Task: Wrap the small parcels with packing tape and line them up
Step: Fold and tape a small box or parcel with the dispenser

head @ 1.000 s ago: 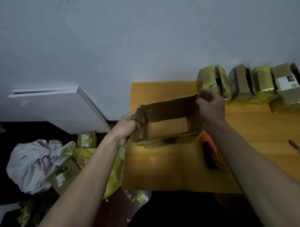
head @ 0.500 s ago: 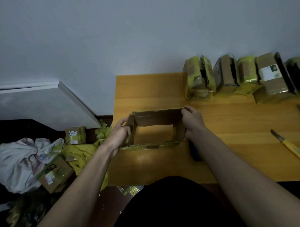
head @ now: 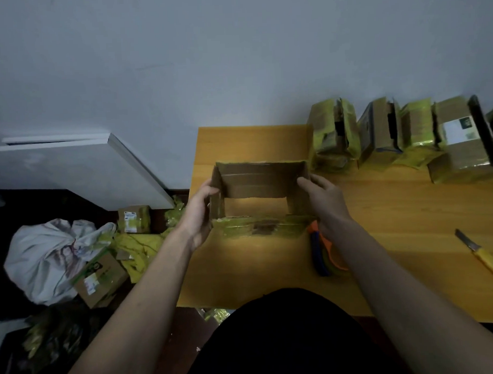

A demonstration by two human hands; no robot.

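An open brown cardboard box [head: 256, 183] with yellow-green tape along its near wall sits on the wooden table [head: 394, 209], its inside empty. My left hand [head: 200, 213] grips its left wall, thumb inside. My right hand [head: 322, 195] grips the right wall the same way. Several taped parcels [head: 334, 136] stand in a row along the wall at the back right. A tape dispenser [head: 321, 251] with orange and blue parts lies just under my right forearm, partly hidden.
A yellow-handled knife [head: 482, 255] lies at the table's right edge. On the dark floor to the left are a white bag [head: 44, 258], two labelled boxes [head: 99, 278] and scraps of yellow tape [head: 135, 249]. A white board [head: 80, 170] leans on the wall.
The box came down from the air onto the table and now sits squared between both hands. The view shifted, so the table looks lower and closer.
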